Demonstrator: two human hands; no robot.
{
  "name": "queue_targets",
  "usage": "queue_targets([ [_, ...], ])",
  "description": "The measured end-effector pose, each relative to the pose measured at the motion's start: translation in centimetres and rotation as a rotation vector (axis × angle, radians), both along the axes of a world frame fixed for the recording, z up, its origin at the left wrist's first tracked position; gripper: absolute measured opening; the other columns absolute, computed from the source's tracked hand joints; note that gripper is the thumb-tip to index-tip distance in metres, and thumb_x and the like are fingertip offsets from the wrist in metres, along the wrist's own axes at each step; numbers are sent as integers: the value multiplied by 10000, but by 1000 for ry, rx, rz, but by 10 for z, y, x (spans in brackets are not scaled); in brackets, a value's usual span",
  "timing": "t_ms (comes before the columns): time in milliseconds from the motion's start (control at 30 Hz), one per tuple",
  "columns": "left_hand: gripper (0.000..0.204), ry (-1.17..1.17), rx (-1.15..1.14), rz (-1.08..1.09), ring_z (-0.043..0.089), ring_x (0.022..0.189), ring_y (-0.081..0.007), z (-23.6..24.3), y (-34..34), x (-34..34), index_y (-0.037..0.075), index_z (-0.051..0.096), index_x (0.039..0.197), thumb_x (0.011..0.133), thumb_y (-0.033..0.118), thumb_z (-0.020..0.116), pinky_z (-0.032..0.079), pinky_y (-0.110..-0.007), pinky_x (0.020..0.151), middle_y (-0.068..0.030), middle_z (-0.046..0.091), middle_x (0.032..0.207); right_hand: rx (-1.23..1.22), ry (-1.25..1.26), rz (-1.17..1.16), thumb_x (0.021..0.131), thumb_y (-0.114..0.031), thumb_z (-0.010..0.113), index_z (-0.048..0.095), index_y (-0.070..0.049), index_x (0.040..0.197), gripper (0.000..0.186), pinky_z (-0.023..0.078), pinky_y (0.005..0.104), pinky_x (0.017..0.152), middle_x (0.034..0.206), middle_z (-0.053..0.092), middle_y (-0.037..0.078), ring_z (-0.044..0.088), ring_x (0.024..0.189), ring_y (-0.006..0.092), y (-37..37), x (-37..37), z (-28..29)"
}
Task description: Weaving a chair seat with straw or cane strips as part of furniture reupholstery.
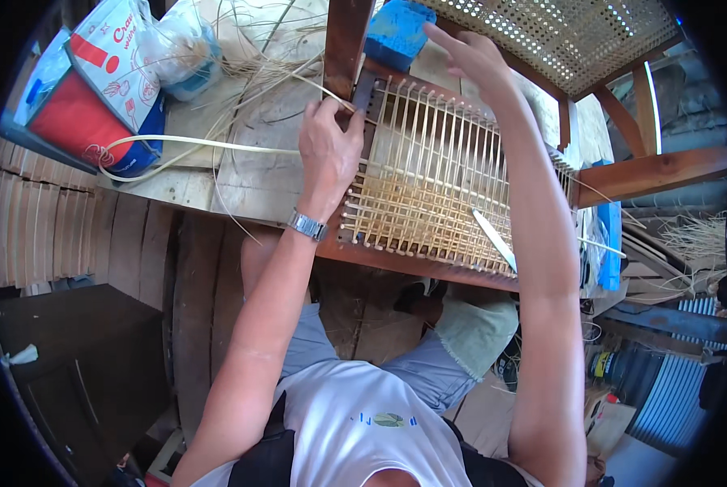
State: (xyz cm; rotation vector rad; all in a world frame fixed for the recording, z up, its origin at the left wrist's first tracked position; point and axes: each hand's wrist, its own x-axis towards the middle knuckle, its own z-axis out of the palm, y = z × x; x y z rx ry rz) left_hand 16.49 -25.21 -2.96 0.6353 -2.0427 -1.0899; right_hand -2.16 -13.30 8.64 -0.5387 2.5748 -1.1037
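Note:
A wooden chair seat frame (416, 264) lies before me with rattan strands woven across it, tight at the near side and looser toward the far side. At its far left corner my left hand (331, 144) is closed, thumb and fingers pinched on a rattan strand. One long pale rattan strand (209, 144) runs from the left up to this hand. My right hand (478, 63) is raised over the far edge, fingers stretched out and holding nothing. Near it sits a blue block-like object (397, 34). A pale pointed blade (493, 237) lies on the weave beside my right forearm.
A wooden post (346, 49) rises beside my left hand. A finished cane panel (558, 36) stands at the far right, with a wooden rail (660, 174) below. Loose strands (254, 81) litter the bench near a red and white bag (95, 89). A dark cabinet (79, 365) stands lower left.

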Motion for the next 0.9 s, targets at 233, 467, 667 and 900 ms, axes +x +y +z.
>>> queue_targets([
  [233, 141, 19, -24, -4, 594, 839, -417, 5, 7, -3, -17, 604, 865, 881, 99, 682, 467, -486, 753, -205, 602, 865, -356, -252, -89, 790, -297, 860, 720, 29, 956, 391, 560, 374, 593, 841, 708, 73, 678, 691, 200, -50, -76, -48],
  [467, 121, 39, -75, -4, 608, 861, -436, 4, 5, 0, -25, 625, 904, 882, 84, 674, 466, -495, 758, -229, 633, 900, -528, -173, 21, 702, -461, 895, 542, 59, 1317, 879, 515, 400, 1000, 1158, 676, 144, 646, 1096, 269, 48, 49, -16],
  [667, 158, -49, -91, 18, 619, 837, -404, -4, 0, 0, -4, 645, 881, 906, 149, 676, 466, -472, 750, -196, 649, 875, -404, -137, -31, 737, -422, 870, 511, -18, 1373, 835, 528, 408, 970, 1236, 647, 140, 624, 1117, 243, 94, 104, -44],
  [900, 258, -31, -116, 37, 649, 765, -349, -6, 2, -8, -11, 678, 856, 898, 242, 707, 481, -422, 739, -184, 683, 808, -315, 192, -596, 726, -292, 901, 635, -12, 1210, 619, 548, 321, 804, 1110, 701, 78, 678, 951, 180, 316, 46, -44],
])
